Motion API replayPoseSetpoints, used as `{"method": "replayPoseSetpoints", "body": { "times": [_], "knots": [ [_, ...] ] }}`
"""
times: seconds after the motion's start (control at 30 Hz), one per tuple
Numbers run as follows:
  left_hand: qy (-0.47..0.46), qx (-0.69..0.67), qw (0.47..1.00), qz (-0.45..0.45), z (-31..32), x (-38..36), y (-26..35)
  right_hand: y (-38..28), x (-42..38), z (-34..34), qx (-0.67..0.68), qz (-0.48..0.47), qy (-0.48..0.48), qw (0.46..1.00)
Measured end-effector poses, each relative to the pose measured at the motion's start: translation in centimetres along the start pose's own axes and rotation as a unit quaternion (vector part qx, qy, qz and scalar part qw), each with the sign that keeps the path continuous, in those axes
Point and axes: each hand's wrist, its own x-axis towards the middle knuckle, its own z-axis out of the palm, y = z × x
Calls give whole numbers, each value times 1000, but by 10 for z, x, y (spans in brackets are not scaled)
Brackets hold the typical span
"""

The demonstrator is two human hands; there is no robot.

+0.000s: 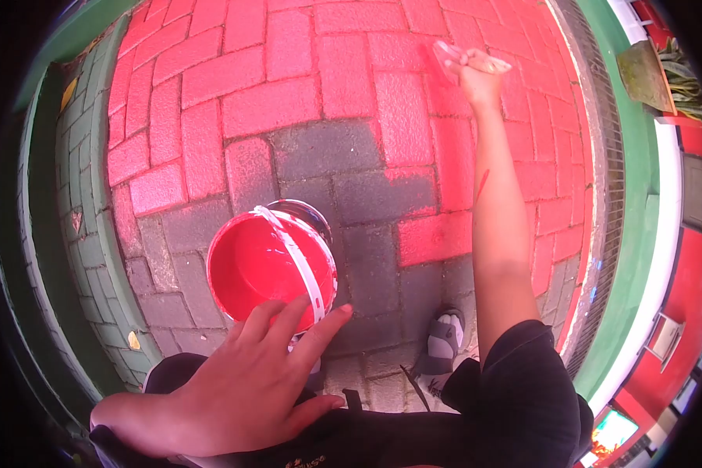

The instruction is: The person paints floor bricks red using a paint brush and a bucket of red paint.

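the paving (296, 109) fills most of the view, its interlocking bricks mostly coated bright red, with a dark grey, uncoated patch around and beyond the bucket. green edging (651, 242) runs along the right side, with a narrow drain grate (612, 168) just inside it. the bucket (228, 269) stands on the paving near the person, left of the middle, with red paint (269, 265) inside and its white handle (295, 251) lying across the opening. the right hand (480, 70) is stretched far ahead, well apart from the bucket, its fingers closed on a brush (446, 61); both are blurred, so the exact grip is hard to read. the brush's long axis runs roughly crosswise to the forearm, its reddish end pointing left, down at or just over the coated bricks; whether it touches them i cannot tell. from those fingers the bucket lies back toward the person and to the left. the left hand (249, 374) is much nearer to it: palm down, fingers spread apart, clamped on nothing, with the bucket's opening just ahead of the fingertips. they overlap the near rim in view, but contact is unclear. 1 sandalled foot (444, 339) rests right of the bucket, and a small yellow leaf (134, 341) lies at far left.
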Motion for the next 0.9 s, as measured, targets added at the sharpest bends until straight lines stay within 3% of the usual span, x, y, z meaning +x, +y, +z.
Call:
{"method": "replayPoseSetpoints", "body": {
  "times": [0.07,0.13,0.17,0.23,0.37,0.43,0.47,0.5,0.57,0.6,0.67,0.77,0.83,0.9],
  "knots": [
    [-3,6,1000,9,0,7,-2,6,-5,11,-18,-46,2,999],
    [18,-113,992,44,1,13,-5,35,-9,25,105,-59,-224,967],
    [16,-113,992,45,1,14,-7,37,-14,23,105,-57,-222,968],
    [16,-222,973,54,2,16,-9,35,-40,10,-126,12,-316,940],
    [-8,-315,949,-21,1,8,-10,10,-92,-24,-109,52,-347,930],
    [0,-366,930,-28,4,0,-13,12,-118,-45,63,78,-286,953],
    [6,-421,904,-74,2,-7,-9,3,-136,-51,177,122,-210,954],
    [6,-420,905,-71,6,-13,-8,5,-152,-57,175,120,-209,955],
    [140,-567,807,-85,13,-30,-10,21,-183,-64,278,156,27,947],
    [142,-565,808,-83,15,-39,-15,23,-196,-66,280,153,27,947],
    [169,-581,787,-121,17,-57,-25,18,-217,-67,321,208,145,913],
    [258,-581,768,-74,20,-80,-26,18,-227,-58,265,193,177,928],
    [258,-579,771,-59,19,-99,-37,17,-230,-48,220,182,151,946],
    [254,-578,774,-46,19,-112,-45,30,-231,-26,35,-31,100,994]
  ]
}}
